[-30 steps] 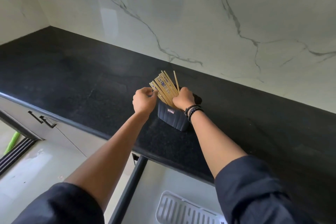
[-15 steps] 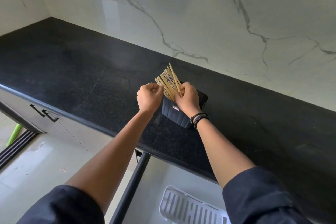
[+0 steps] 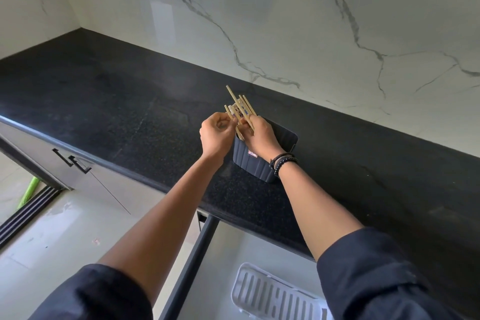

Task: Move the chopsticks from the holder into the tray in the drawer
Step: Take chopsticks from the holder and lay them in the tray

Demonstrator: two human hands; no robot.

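Gripping the chopsticks from both sides: left hand and right hand, fingers curled round the bundle. Its lower ends sit at the dark holder on the black surface. Below is the open drawer, its white slotted tray partly behind the right sleeve.

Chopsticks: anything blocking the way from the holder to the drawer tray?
Nothing visible. The left hand and right hand grip the chopsticks at the holder; the drawer is open below the counter, and the visible part of the tray is bare; the rest is cropped.
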